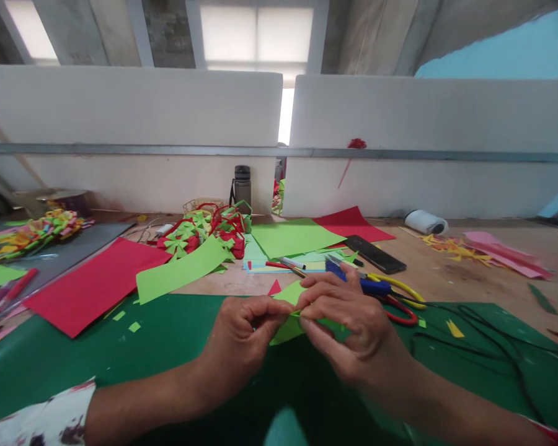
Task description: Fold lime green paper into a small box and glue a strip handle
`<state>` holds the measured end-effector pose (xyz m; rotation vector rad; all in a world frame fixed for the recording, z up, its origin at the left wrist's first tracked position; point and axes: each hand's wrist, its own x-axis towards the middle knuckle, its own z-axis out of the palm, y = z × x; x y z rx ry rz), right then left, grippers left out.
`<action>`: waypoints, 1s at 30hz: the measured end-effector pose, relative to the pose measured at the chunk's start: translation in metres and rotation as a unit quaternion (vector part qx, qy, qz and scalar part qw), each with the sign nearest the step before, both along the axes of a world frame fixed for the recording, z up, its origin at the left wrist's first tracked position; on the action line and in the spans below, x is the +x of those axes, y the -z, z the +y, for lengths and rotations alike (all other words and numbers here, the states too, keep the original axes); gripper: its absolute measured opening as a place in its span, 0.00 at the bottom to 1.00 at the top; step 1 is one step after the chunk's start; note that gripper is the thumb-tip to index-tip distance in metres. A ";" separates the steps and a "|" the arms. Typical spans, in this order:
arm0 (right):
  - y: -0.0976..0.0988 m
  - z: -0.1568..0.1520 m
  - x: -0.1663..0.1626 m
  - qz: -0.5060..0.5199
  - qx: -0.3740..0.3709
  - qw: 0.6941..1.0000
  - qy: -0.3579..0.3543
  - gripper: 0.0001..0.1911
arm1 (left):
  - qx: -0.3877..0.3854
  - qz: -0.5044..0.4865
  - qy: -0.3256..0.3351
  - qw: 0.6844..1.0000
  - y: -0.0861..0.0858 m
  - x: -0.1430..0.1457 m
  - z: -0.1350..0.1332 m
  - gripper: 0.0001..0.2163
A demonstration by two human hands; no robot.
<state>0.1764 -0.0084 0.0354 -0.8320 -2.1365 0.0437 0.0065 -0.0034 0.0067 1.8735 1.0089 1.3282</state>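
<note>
Between my two hands, over the green mat [177, 347], is a small piece of light green paper [286, 333]. My left hand [248, 328] pinches its edge between thumb and forefinger. Close against it, my right hand [348, 316] pinches the same edge from the other side, fingertips nearly meeting the left ones. Part of the paper is hidden behind my fingers. Just beyond my right hand lie a blue-handled tool with a black cord [376, 287], yellow-handled scissors [411, 292] and red-handled scissors [402, 317]. A small red paper triangle [274, 287] lies past my fingertips.
Red paper [102, 285] and a green strip [181, 269] lie left. Behind are finished-looking red and green paper pieces [214, 232], a dark bottle [242, 189], green sheets [292, 236] and a phone [376, 254]. A black cord [483, 334] trails across the right side.
</note>
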 end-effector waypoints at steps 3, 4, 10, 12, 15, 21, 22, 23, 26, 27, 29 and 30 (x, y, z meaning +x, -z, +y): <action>-0.001 0.001 -0.001 0.029 -0.016 0.999 -0.020 0.10 | 0.001 -0.008 0.002 1.000 0.000 -0.001 -0.001 0.06; -0.002 0.001 -0.001 0.038 -0.022 0.999 -0.025 0.10 | 0.000 -0.013 0.005 1.000 -0.001 -0.001 -0.001 0.06; -0.003 -0.001 -0.002 0.045 -0.036 0.998 -0.013 0.11 | -0.033 -0.035 0.026 0.999 -0.006 0.001 0.001 0.05; -0.005 -0.002 -0.003 0.040 -0.026 0.999 -0.005 0.10 | -0.035 -0.039 0.022 0.998 -0.007 0.001 0.002 0.04; -0.007 -0.001 -0.004 0.029 -0.013 0.999 0.017 0.09 | -0.012 -0.027 0.016 0.999 -0.008 0.000 0.002 0.04; -0.008 0.007 -0.005 -0.074 0.056 0.995 0.036 0.12 | 0.054 -0.020 -0.002 0.998 -0.008 -0.001 0.006 0.05; -0.008 0.008 -0.005 -0.091 0.079 0.992 0.039 0.14 | 0.061 -0.012 -0.003 0.998 -0.008 -0.001 0.008 0.06; -0.008 0.010 -0.005 -0.102 0.098 0.989 0.045 0.16 | 0.065 -0.002 0.001 0.998 -0.008 -0.001 0.009 0.07; -0.009 0.015 -0.004 -0.122 0.127 0.982 0.063 0.17 | 0.057 0.023 0.011 0.998 -0.008 -0.001 0.016 0.09; -0.009 0.016 -0.004 -0.125 0.130 0.981 0.066 0.17 | 0.051 0.025 0.007 0.998 -0.007 -0.002 0.018 0.09; -0.008 0.018 -0.003 -0.125 0.130 0.982 0.065 0.16 | 0.043 0.022 -0.007 0.999 -0.007 -0.002 0.021 0.08; -0.008 0.018 -0.004 -0.120 0.126 0.983 0.064 0.14 | 0.043 0.020 -0.012 0.999 -0.006 -0.002 0.023 0.07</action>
